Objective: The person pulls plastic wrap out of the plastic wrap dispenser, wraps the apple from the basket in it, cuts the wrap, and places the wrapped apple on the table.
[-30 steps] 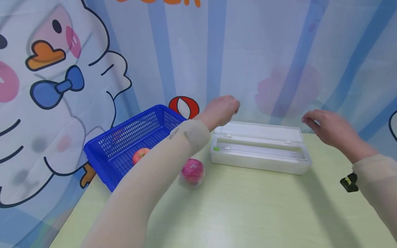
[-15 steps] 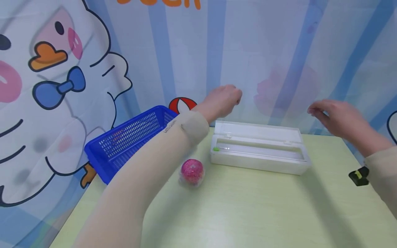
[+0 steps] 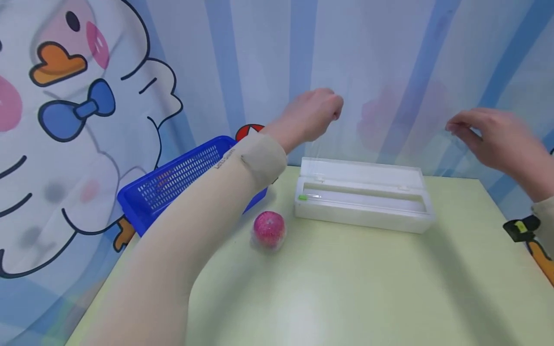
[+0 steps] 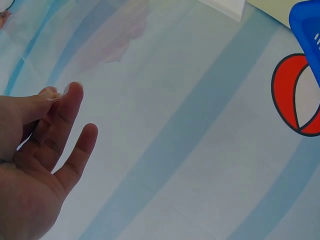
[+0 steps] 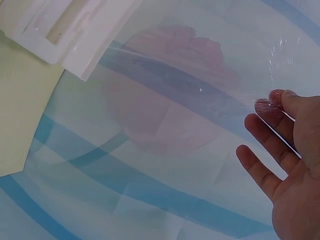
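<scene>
Clear cling film [image 5: 272, 70] stretches between my two raised hands, with wrinkles and glints near the right fingertips. My left hand [image 3: 311, 113] pinches one corner between thumb and finger, other fingers partly extended. At the opposite side my right hand [image 3: 497, 137] pinches the film, its remaining fingers spread in the right wrist view. Below and between them on the table stands a long white cling film dispenser [image 3: 363, 216], lid tipped back, a green slider [image 3: 303, 197] at its left end. A red-pink apple [image 3: 269, 228] in clear wrap sits left of the dispenser.
A blue perforated basket [image 3: 173, 180] stands at the left, partly covered by my left sleeve [image 3: 186, 240]. The pale table [image 3: 346, 283] meets a cartoon-printed curtain [image 3: 259, 57] behind. A black item with a yellow mark [image 3: 521, 228] shows beside the right sleeve.
Both hands have risen while pinching the film, the right one also moving outward to the right. The gap between them has widened. The dispenser and wrapped apple stay in place on the table.
</scene>
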`<state>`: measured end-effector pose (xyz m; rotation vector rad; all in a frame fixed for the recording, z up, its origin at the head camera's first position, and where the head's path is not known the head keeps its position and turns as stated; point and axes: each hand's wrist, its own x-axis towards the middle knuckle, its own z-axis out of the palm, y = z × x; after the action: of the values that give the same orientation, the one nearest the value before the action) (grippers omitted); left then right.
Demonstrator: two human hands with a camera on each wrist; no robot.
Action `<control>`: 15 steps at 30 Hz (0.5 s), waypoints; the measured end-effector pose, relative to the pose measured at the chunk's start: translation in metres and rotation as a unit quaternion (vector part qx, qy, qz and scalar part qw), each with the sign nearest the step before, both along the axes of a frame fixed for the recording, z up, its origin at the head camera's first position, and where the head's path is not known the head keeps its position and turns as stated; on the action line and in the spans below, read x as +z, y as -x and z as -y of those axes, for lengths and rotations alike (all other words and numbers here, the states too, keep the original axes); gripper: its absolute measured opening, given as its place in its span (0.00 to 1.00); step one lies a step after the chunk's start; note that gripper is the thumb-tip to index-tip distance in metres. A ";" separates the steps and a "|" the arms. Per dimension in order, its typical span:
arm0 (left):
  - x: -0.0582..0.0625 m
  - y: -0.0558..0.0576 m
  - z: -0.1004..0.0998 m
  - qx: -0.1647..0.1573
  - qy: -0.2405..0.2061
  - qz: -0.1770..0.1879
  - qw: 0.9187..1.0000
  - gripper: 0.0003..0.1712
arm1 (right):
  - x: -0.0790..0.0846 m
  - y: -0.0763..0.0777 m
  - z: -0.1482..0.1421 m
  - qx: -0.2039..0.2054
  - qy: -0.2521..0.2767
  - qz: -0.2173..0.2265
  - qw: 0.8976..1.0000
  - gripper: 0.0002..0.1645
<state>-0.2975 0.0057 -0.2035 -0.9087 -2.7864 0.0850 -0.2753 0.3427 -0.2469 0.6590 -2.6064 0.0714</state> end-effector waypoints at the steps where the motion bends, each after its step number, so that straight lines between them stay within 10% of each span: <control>1: 0.003 -0.001 0.001 0.000 -0.001 -0.002 1.000 0.13 | 0.002 0.000 0.000 0.003 0.000 -0.008 1.000 0.09; 15: 0.018 -0.014 0.007 -0.008 -0.008 -0.014 1.000 0.12 | 0.014 -0.005 -0.001 -0.015 0.011 -0.026 0.999 0.08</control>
<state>-0.2835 -0.0010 -0.1854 -0.9181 -2.7490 0.0723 -0.2699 0.3437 -0.2327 0.6072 -2.5602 0.0715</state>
